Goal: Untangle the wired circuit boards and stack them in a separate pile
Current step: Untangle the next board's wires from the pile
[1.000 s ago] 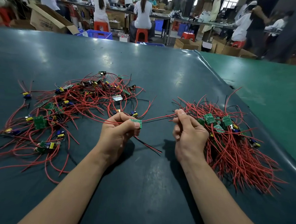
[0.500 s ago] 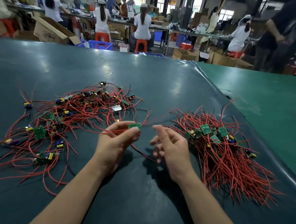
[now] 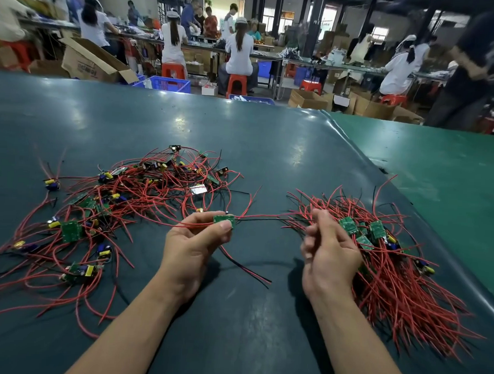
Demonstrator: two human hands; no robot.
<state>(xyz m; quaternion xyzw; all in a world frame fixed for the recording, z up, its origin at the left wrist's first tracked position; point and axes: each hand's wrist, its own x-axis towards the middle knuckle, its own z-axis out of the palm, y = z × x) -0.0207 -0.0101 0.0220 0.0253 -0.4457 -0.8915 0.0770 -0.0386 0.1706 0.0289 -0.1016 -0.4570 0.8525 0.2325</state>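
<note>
Green board (image 3: 224, 220) pinched by left hand (image 3: 189, 248); right hand (image 3: 326, 252) seemingly pinches its wires (image 3: 270, 216); 2 piles.

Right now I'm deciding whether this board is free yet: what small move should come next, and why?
Probably draw the right hand along the wires toward the sorted pile. The left hand pinches the small green board, and its red and black wires stretch level across to the right hand, so the leads look ready to be straightened before stacking.
</note>
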